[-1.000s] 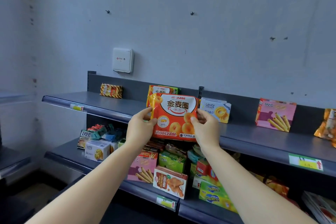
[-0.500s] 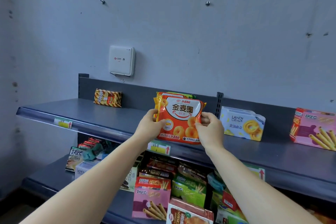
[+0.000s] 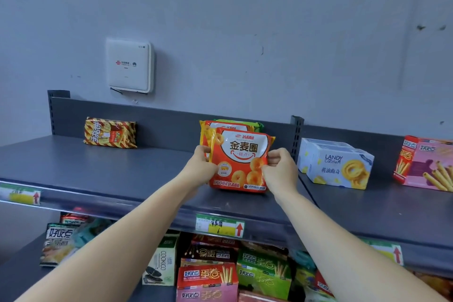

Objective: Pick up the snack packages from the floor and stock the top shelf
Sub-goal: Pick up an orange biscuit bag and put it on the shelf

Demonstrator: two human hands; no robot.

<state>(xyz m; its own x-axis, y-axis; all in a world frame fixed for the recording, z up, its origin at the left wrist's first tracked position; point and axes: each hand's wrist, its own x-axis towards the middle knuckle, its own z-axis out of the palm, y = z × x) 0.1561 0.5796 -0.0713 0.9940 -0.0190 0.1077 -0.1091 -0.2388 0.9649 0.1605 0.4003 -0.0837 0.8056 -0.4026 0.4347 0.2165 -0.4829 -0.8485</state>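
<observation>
An orange snack package (image 3: 239, 162) with ring cookies printed on it stands upright on the grey top shelf (image 3: 117, 174). My left hand (image 3: 202, 167) pinches its left edge and my right hand (image 3: 279, 169) pinches its right edge. Right behind it stand a like orange package (image 3: 226, 125) and a green one (image 3: 255, 124), mostly hidden.
On the top shelf: a yellow-red striped pack (image 3: 110, 132) at far left, white cookie boxes (image 3: 338, 164) and a pink stick-biscuit box (image 3: 426, 164) to the right. A white wall unit (image 3: 130, 66) hangs above. The lower shelf (image 3: 22, 274) is crowded with boxes.
Both hands have carried the orange package forward and set it down on the top shelf in front of the packs at the back. The camera has come closer.
</observation>
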